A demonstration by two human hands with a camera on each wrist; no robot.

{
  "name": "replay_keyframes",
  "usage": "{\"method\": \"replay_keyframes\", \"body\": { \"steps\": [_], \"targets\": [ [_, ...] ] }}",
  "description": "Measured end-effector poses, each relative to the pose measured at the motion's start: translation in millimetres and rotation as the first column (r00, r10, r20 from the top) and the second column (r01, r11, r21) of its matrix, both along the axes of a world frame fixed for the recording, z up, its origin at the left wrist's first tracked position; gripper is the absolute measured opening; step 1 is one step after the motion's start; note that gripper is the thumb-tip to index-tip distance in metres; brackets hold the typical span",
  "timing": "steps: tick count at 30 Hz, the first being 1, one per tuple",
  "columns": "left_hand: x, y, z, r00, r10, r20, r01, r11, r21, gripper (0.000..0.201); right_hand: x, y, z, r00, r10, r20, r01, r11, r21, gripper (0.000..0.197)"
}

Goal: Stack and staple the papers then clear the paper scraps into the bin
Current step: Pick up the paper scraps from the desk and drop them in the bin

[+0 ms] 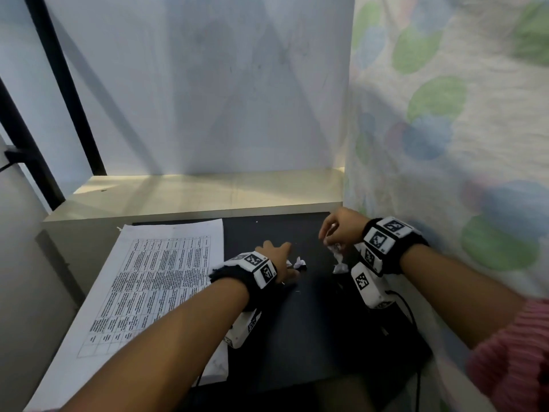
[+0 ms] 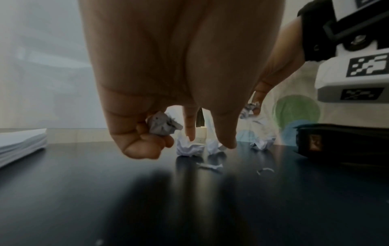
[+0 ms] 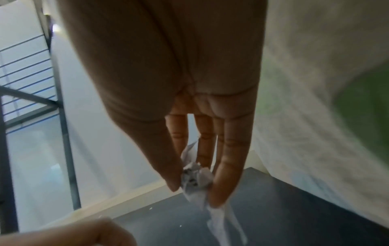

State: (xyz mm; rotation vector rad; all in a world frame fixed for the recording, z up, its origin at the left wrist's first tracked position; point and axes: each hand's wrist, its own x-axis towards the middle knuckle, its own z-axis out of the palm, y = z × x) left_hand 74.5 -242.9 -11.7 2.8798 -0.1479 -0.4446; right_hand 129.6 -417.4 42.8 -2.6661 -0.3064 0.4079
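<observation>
a crumpled scrap is held by the curled outer fingers of the left hand, low over the black mat. another scrap is pinched by the right hand above it. loose scraps lie between them. stacked papers rest at the left; staples cannot be made out.

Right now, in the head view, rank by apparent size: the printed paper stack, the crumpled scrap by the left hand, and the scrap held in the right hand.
1. Printed paper stack, by far the largest.
2-3. The crumpled scrap by the left hand and the scrap in the right hand look alike; fingers hide part of the held one, so unranked.
</observation>
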Motion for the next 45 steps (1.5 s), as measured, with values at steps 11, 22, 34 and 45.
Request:
{"method": "replay_keyframes", "body": {
  "steps": [11, 22, 34, 45],
  "targets": [
    [11.6, -6.1, 10.1, 0.996, -0.045, -0.078, 0.05, 0.996, 0.07, 0.039, -16.9, -10.5, -18.8, 0.98, 0.002, -0.201, -0.041, 0.981, -0.191, 0.034],
    [-17.5, -11.3, 10.0, 0.979, -0.203, -0.002, 0.203, 0.979, 0.036, 0.049, -24.3, 4.8, -18.2, 0.975, 0.115, -0.189, -0.177, 0.92, -0.35, 0.023],
    [-19.4, -23.4, 15.1, 0.995, -0.075, -0.07, 0.078, 0.996, 0.037, 0.052, -23.5, 3.9, -18.5, 0.989, 0.079, -0.126, -0.113, 0.951, -0.288, 0.024],
    [-42.4, -36.8, 0.1, 0.997, -0.062, 0.039, 0.058, 0.992, 0.11, 0.044, -33.9, 23.2, -22.4, 0.971, 0.157, -0.18, -0.202, 0.943, -0.266, 0.032]
  ]
}}
